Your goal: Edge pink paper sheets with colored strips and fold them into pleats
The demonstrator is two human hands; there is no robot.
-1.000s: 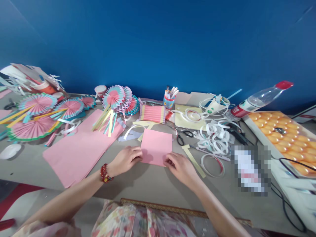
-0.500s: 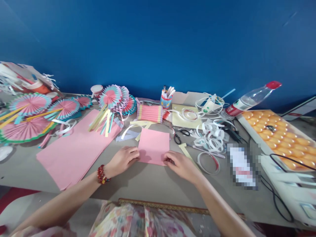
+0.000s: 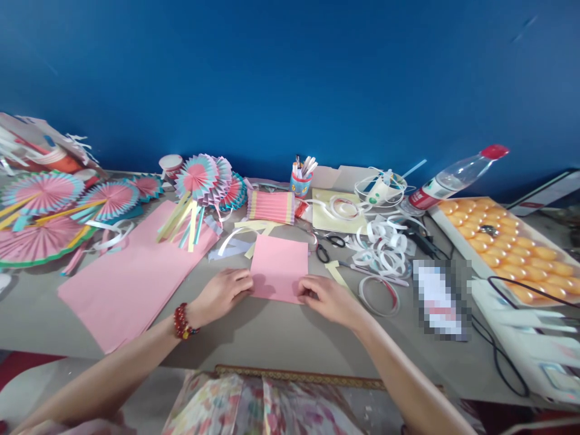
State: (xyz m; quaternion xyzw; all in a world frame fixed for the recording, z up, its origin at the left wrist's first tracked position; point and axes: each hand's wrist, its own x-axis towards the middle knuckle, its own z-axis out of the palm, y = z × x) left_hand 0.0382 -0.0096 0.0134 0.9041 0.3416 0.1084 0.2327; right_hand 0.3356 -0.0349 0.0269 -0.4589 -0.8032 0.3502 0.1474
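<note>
A small pink paper sheet lies flat on the grey table in front of me. My left hand, with a red bead bracelet at the wrist, pinches the sheet's near left corner with curled fingers. My right hand pinches the near right corner the same way. Both hands rest on the table at the sheet's near edge.
A stack of large pink sheets lies to the left, with pleated paper fans behind. Scissors, white paper rings, a pen cup, a plastic bottle and an orange tray lie to the right.
The view has drifted slightly, so everything sits a little further left. Both hands keep their hold on the sheet's near corners.
</note>
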